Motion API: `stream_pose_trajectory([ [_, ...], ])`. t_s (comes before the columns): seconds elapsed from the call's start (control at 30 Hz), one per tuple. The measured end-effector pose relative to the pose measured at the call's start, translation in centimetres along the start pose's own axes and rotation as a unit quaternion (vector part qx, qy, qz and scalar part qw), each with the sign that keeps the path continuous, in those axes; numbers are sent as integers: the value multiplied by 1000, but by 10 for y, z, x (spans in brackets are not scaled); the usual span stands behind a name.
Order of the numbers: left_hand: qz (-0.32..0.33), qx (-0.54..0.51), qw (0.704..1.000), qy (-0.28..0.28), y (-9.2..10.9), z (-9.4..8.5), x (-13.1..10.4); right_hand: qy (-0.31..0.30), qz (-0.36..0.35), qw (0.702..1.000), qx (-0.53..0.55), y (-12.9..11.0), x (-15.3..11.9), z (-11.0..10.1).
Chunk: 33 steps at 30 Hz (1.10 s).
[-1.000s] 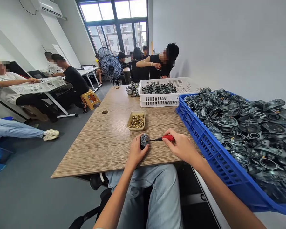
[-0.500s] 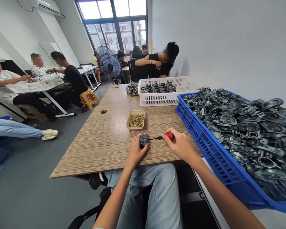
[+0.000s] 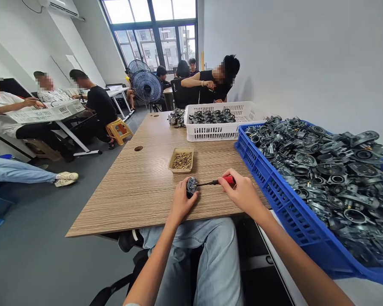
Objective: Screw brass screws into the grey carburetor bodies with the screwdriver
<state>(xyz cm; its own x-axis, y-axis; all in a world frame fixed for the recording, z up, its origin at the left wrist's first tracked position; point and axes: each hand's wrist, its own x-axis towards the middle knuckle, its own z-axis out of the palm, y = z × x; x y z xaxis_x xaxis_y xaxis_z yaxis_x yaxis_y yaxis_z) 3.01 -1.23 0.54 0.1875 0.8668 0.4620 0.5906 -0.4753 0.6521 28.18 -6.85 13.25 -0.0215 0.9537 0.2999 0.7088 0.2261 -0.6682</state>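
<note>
My left hand is closed around a small grey carburetor body, held on the tabletop near the front edge. In my right hand is a screwdriver with a red and black handle, lying nearly level. Its dark shaft points left, and the tip meets the carburetor's right side; the exact contact point is too small to make out. Just beyond my left hand stands a tan tray of small brass parts.
On my right, a blue crate is heaped with grey metal carburetor parts. A white basket of similar parts sits at the table's far end, beside a small pile. A co-worker sits behind it. The wooden table has a round hole.
My right hand and the screwdriver have shifted very slightly right and up. The carburetor body stays in my left hand, with the tip still against it.
</note>
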Motion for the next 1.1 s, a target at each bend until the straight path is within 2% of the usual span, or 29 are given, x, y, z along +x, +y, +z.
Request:
stream_pose_trajectory([
  [0.13,-3,-2,1000,1,0,1,0,-41,-57,997,10,0,-1,-5],
  [0.2,-1,-1,1000,3,-1,1,0,-44,-61,997,-12,-2,-2,-6],
  [0.37,1,0,1000,6,-1,1,0,7,-17,997,-68,-5,-3,-6],
  [0.53,7,0,1000,1,-1,1,-1,61,-23,998,-16,0,0,-5],
  [0.73,6,1,1000,-8,1,0,0,16,-25,999,-12,4,2,5],
  [1.1,6,7,1000,-12,1,0,-1,9,-13,1000,16,9,2,12],
])
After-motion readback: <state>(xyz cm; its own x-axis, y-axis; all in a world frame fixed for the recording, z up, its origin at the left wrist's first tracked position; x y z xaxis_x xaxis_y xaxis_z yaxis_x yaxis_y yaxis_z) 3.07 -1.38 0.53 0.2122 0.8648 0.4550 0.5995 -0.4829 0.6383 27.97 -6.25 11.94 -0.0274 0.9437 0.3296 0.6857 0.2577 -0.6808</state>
